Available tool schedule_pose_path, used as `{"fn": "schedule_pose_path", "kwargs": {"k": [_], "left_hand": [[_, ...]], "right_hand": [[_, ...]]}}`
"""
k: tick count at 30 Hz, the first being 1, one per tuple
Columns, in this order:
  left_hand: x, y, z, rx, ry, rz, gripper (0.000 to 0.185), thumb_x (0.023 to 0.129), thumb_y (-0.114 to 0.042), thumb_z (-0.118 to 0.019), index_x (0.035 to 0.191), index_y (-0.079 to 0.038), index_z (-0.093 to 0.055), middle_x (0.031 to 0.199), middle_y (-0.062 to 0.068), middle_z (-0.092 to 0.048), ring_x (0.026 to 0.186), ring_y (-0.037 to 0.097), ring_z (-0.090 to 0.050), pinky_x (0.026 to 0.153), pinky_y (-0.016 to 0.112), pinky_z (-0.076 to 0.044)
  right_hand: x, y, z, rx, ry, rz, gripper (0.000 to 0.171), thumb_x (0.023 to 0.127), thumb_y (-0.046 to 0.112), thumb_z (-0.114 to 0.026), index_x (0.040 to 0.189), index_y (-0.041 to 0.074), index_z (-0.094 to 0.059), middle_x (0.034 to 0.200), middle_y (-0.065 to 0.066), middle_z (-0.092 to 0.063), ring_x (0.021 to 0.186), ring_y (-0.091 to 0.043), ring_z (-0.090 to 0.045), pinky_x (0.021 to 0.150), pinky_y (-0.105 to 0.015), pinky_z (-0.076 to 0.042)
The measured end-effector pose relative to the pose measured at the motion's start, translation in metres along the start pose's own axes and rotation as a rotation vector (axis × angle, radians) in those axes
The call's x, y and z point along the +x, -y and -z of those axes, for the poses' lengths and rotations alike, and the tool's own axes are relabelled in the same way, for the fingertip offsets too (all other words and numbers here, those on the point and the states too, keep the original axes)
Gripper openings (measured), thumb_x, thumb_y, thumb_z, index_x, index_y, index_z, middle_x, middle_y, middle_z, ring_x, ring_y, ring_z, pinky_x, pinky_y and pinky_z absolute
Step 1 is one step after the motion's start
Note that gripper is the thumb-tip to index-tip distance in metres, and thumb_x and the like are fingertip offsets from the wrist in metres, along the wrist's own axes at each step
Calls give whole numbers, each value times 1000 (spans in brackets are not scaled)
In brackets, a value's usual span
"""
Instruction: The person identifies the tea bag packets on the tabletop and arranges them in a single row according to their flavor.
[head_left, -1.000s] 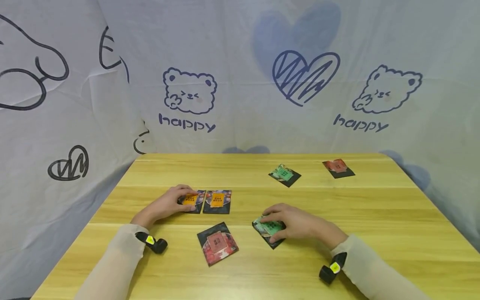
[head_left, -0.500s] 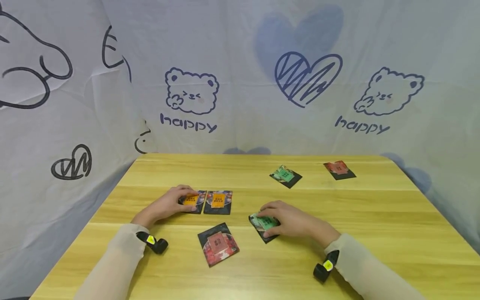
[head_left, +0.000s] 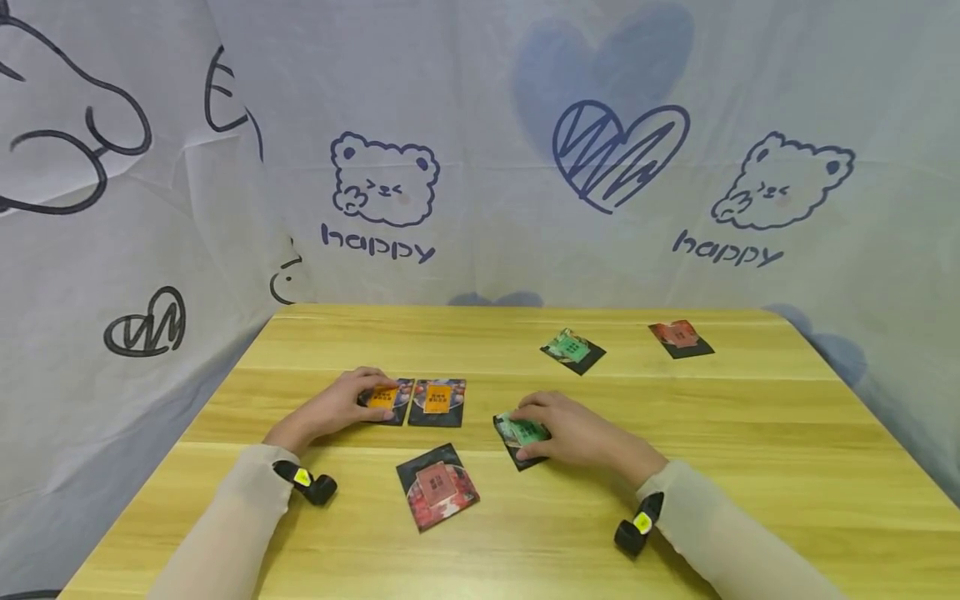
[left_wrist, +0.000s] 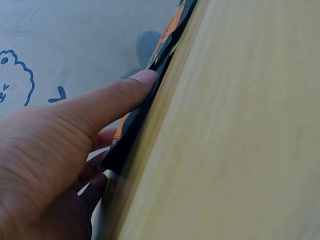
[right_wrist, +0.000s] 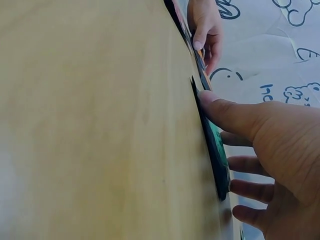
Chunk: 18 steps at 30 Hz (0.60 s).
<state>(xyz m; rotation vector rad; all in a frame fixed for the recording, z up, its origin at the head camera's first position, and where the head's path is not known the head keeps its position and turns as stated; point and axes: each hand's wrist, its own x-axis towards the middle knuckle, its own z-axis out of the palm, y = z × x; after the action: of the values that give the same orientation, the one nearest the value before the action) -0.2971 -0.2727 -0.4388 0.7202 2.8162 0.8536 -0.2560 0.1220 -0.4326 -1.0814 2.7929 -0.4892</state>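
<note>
Your left hand point(head_left: 333, 412) pinches an orange-label packet point(head_left: 385, 398) by its edges, probably to keep it square with its twin point(head_left: 438, 402), just beside at three o'clock. Your right hand point(head_left: 577, 427), well apart, pinches a green-label packet point(head_left: 517, 432) (four o'clock from that twin, not touching it) by opposite edges, perhaps to leave it uncrumpled on the counter point(head_left: 525, 533).

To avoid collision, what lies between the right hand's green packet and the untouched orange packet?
In the head view, only bare table separates the green packet from that orange packet.
</note>
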Motion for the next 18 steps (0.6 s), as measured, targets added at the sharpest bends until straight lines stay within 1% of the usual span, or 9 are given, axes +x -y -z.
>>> {"fn": "schedule_pose_path", "kwargs": {"k": [5,8,18], "left_hand": [[0,1,-1,14,1,5,58,89,-41,-71,137,-10,-58,143,20,-42,132,44,-34,106,63,-28],[1,2,-2,16,3,3,58,90,-40,-71,138,-10,-58,143,20,-42,132,44,-34,106,63,-28],[2,5,-4,9,-5,-4,58,89,-39,-72,137,-10,-58,143,20,-42,133,44,-34,106,63,-28]], "right_hand": [[8,0,-3,11,-14,-42,62,89,51,-67,141,20,-55,137,-7,-49,122,-26,-48,100,-45,-42],[12,0,-3,12,-21,-65,62,88,52,-68,140,20,-56,136,-7,-50,120,-24,-49,99,-43,-42],[19,2,-7,-8,-49,-83,61,88,51,-68,138,19,-57,135,-9,-51,122,-28,-49,100,-45,-42]]}}
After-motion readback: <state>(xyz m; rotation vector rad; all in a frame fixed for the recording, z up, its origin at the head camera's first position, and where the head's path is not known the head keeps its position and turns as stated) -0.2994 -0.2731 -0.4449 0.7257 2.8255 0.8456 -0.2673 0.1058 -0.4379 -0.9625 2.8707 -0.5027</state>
